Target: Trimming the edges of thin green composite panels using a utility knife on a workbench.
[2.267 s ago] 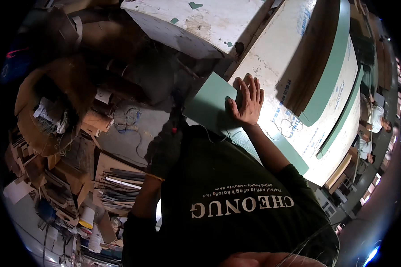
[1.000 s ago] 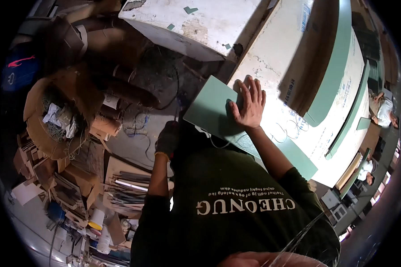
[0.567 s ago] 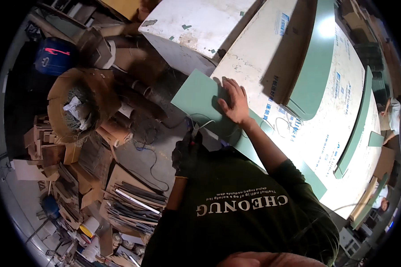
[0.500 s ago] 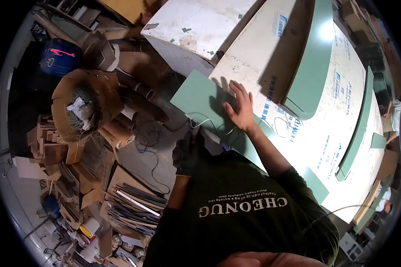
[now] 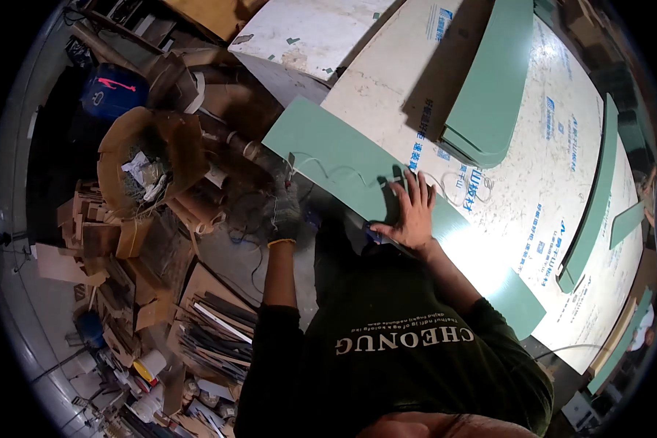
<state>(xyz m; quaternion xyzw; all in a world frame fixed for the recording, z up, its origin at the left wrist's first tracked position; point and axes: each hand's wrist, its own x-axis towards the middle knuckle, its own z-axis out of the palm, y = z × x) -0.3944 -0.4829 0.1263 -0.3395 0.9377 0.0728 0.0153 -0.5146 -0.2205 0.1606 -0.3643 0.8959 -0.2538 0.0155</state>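
- The right hand [image 5: 415,212] is laid flat, fingers spread, on a long green board [image 5: 343,164]; nothing is gripped, the board is only pressed down.
- The green board lies along the near edge of the pale worktop [image 5: 533,168], with its left end jutting out past that edge over the cluttered floor.
- The left hand [image 5: 285,213] is gloved and held low beside the overhanging end; its grip looks curled, but whether anything is enclosed cannot be told (the spot is dark and tangled).
- A thin pale cord [image 5: 328,169] is seen looping across the board, just beside the right fingers.
- Risk 1, as a judgement: if the pressure of the flat palm is eased, the unsupported end could tip or slide off the worktop.
- Risk 2: the cord could be snagged by fingers or dragged by the board.
- Risk 3: footing could be lost among the cardboard scraps [image 5: 109,241] and stacked offcuts [image 5: 212,328] below, since they crowd the standing space.
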